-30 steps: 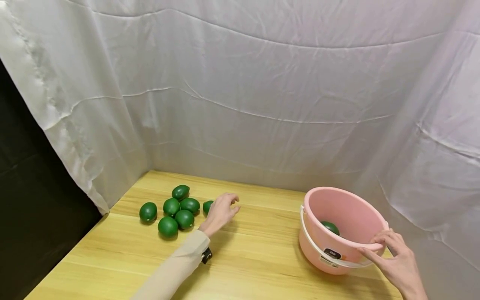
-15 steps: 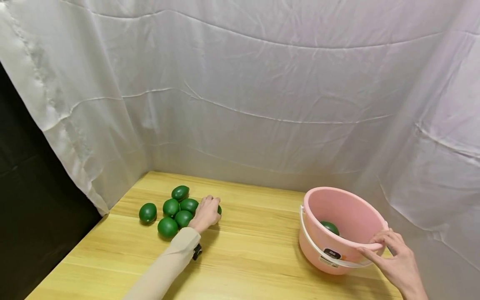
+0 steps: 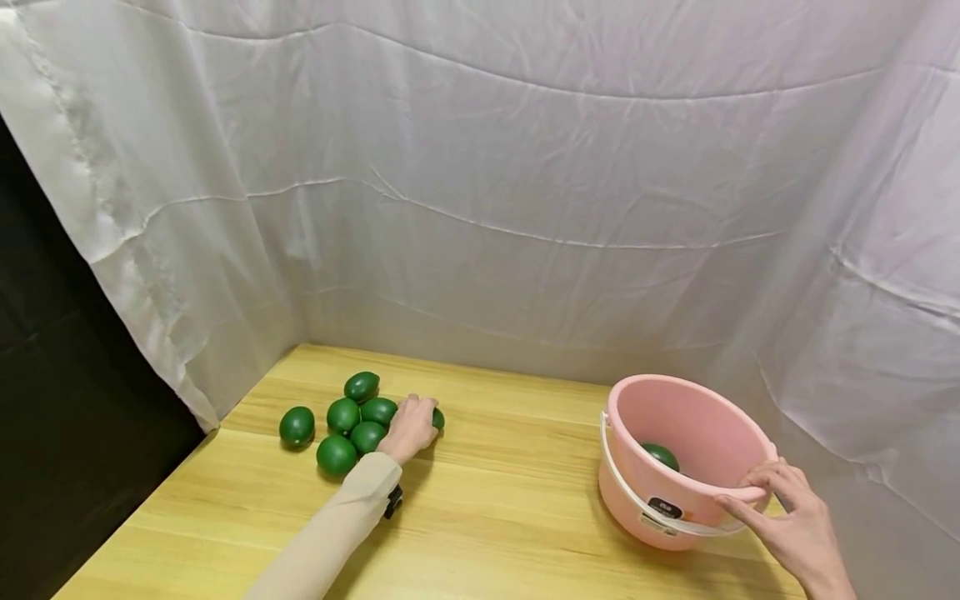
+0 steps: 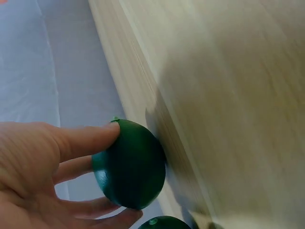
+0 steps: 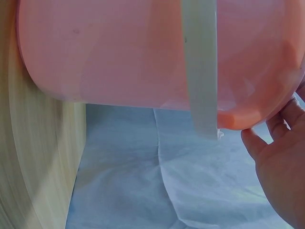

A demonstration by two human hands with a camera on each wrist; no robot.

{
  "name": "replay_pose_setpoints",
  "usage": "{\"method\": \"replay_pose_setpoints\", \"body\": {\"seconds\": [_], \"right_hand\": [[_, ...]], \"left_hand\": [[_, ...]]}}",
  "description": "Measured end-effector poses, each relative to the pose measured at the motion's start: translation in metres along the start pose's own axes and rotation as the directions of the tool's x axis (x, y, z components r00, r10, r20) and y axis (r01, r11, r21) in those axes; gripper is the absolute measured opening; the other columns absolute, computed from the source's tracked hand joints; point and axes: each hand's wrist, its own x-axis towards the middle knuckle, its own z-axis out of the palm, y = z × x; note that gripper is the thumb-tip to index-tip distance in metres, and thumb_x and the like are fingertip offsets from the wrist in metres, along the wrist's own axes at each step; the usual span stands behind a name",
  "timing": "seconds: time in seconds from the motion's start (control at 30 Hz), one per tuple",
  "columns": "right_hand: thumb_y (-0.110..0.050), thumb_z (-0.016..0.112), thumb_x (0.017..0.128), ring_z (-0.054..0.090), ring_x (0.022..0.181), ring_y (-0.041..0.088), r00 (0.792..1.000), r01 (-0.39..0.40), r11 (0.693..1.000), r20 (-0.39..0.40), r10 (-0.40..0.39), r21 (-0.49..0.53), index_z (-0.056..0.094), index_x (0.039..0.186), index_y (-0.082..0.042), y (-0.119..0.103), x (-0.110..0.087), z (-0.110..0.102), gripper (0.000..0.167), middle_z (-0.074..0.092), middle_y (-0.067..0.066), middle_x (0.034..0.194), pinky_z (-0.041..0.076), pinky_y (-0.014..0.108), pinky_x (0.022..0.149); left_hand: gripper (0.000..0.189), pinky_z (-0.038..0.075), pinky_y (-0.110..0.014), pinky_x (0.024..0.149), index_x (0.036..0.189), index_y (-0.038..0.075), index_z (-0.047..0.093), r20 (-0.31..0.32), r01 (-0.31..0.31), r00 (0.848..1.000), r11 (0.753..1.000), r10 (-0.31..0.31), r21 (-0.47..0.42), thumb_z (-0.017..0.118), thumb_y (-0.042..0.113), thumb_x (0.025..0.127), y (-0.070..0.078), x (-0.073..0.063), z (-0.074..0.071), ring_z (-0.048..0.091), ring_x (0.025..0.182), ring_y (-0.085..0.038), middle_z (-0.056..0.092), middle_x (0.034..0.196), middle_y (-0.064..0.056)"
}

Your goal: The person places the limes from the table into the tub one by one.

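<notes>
My left hand (image 3: pixel 409 429) grips a smooth, dark green lime (image 4: pixel 133 164) at the right side of a loose group of limes. In the left wrist view its thumb presses one end and its fingers curl round the other. Several more limes, one of them a lime (image 3: pixel 336 456) at the front, lie left of that hand. My right hand (image 3: pixel 795 521) holds the rim of a pink bucket (image 3: pixel 637 500), thumb outside. Inside the bucket a green lime (image 3: pixel 661 455) shows; the rest of its bottom is hidden by the near wall.
The wooden table (image 3: pixel 495 508) carries everything, with bare wood between the limes and the bucket. The bucket's white handle (image 3: pixel 628 493) hangs down its front. A pale cloth (image 3: pixel 525 208) hangs behind and at the sides. Dark material (image 3: pixel 67 400) lies beyond the table's left.
My left hand has moved left and come down over the rightmost lime, and its fingers have taken hold of it. My right hand and the bucket have stayed in place.
</notes>
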Motion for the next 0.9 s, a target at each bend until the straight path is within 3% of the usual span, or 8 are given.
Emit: {"method": "replay_pose_setpoints", "body": {"seconds": [0.13, 0.23, 0.37, 0.57, 0.73, 0.9], "right_hand": [[0.003, 0.090, 0.058, 0.042, 0.106, -0.009, 1.000, 0.007, 1.000, -0.002, -0.007, 0.003, 0.062, 0.076, -0.019, 0.000, 0.000, 0.000, 0.039, 0.055, -0.015, 0.090, 0.022, 0.000, 0.102], [0.003, 0.089, 0.058, 0.042, 0.108, -0.009, 1.000, 0.009, 1.000, -0.004, -0.009, 0.006, 0.062, 0.076, -0.018, 0.000, 0.001, 0.000, 0.039, 0.056, -0.015, 0.090, 0.021, 0.001, 0.104], [0.004, 0.089, 0.057, 0.043, 0.108, -0.009, 1.000, 0.008, 1.000, -0.003, -0.008, 0.005, 0.062, 0.076, -0.018, 0.000, 0.000, 0.000, 0.039, 0.056, -0.013, 0.090, 0.021, 0.001, 0.106], [0.002, 0.090, 0.059, 0.042, 0.109, -0.011, 1.000, -0.007, 1.000, 0.002, 0.007, 0.004, 0.062, 0.076, -0.018, -0.002, 0.000, 0.001, 0.038, 0.055, -0.019, 0.091, 0.021, 0.001, 0.104], [0.003, 0.089, 0.058, 0.042, 0.110, -0.010, 1.000, -0.011, 1.000, 0.002, 0.011, 0.010, 0.063, 0.076, -0.018, -0.002, 0.000, 0.001, 0.038, 0.055, -0.021, 0.091, 0.020, 0.001, 0.105], [0.003, 0.089, 0.059, 0.043, 0.112, -0.009, 1.000, -0.005, 1.000, 0.000, 0.005, 0.013, 0.063, 0.077, -0.017, -0.001, 0.000, 0.000, 0.037, 0.055, -0.022, 0.091, 0.019, 0.003, 0.109]], "left_hand": [[0.050, 0.053, -0.043, 0.077, 0.131, 0.003, 0.061, 0.000, 0.010, 1.000, 0.998, -0.010, -0.055, 0.077, 0.009, 0.083, 0.000, 0.004, 0.003, 0.059, 0.092, -0.035, 0.051, 0.123, -0.028], [0.052, 0.052, -0.046, 0.082, 0.129, 0.005, 0.062, 0.007, 0.011, 1.000, 0.997, -0.011, -0.080, 0.080, 0.009, 0.080, 0.000, 0.007, 0.006, 0.057, 0.095, -0.038, 0.049, 0.122, -0.027], [0.052, 0.050, -0.051, 0.086, 0.125, 0.007, 0.064, 0.021, 0.011, 1.000, 0.996, -0.009, -0.093, 0.083, 0.008, 0.077, 0.001, 0.010, 0.009, 0.054, 0.101, -0.041, 0.051, 0.120, -0.025], [0.052, 0.051, -0.048, 0.083, 0.119, 0.007, 0.064, 0.061, 0.004, 0.998, 0.992, 0.004, -0.123, 0.084, 0.006, 0.072, 0.001, 0.008, 0.011, 0.056, 0.095, -0.031, 0.057, 0.112, -0.019], [0.054, 0.052, -0.045, 0.081, 0.114, 0.005, 0.061, 0.079, 0.035, 0.997, 0.978, -0.019, -0.205, 0.088, 0.010, 0.067, 0.002, 0.007, 0.010, 0.059, 0.094, -0.030, 0.062, 0.109, -0.017], [0.055, 0.054, -0.042, 0.077, 0.106, 0.007, 0.059, 0.048, 0.045, 0.998, 0.958, -0.033, -0.284, 0.092, 0.014, 0.062, 0.005, 0.008, 0.006, 0.062, 0.091, -0.029, 0.066, 0.103, -0.015]]}}
